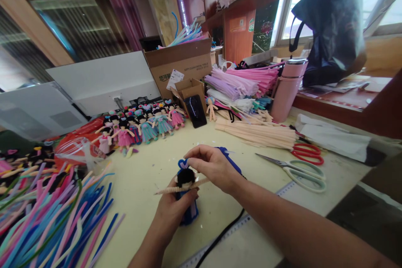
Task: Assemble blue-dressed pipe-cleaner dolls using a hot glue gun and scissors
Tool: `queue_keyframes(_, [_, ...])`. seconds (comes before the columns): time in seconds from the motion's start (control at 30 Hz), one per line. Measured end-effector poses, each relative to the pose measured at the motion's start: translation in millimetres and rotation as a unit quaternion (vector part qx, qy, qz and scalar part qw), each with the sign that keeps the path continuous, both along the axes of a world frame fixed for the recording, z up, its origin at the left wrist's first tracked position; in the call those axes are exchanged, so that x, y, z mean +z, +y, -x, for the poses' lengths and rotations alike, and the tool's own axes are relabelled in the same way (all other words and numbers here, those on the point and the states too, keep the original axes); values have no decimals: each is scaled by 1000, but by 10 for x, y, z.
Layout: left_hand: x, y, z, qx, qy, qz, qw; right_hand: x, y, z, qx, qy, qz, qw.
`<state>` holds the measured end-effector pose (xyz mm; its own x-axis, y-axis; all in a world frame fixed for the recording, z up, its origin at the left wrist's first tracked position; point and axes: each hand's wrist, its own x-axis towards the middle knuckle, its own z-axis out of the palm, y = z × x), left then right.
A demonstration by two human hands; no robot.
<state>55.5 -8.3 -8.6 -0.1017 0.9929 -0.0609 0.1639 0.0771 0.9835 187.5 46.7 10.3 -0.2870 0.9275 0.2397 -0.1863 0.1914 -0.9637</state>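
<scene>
A pipe-cleaner doll (187, 211) with black hair, beige arms held out sideways and a blue dress stands upright over the table. My left hand (175, 206) is closed around its body, the thumb across the front below the head. On top of the doll's head sits a blue and lilac heart-shaped piece (182, 164). My right hand (211, 166) pinches at the right edge of that heart, thumb and forefinger together. Behind my right hand lies a blue tool with a black cord (230, 161), partly hidden; it looks like a glue gun.
Finished dolls (147, 127) stand in a group at the back, near a dark phone (195, 111). Loose pipe cleaners (69, 217) cover the left front. Green-handled scissors (295, 171), red-handled scissors (309, 153), a ruler (232, 230) and a pink flask (287, 92) lie or stand to the right.
</scene>
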Motion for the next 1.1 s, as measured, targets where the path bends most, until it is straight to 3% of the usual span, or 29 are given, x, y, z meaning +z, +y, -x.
queue_keyframes(0.23, [0, 3, -11, 11, -11, 2, 1000, -33, -5, 30, 4, -29, 3, 1000])
queue_keyframes(0.83, [-6, -7, 23, -35, 50, -7, 998, -52, -8, 44, 23, -9, 40, 999])
queue_keyframes(1.1, [27, -7, 20, -5, -51, 15, 999, 19, -8, 0, 61, 39, 70, 995])
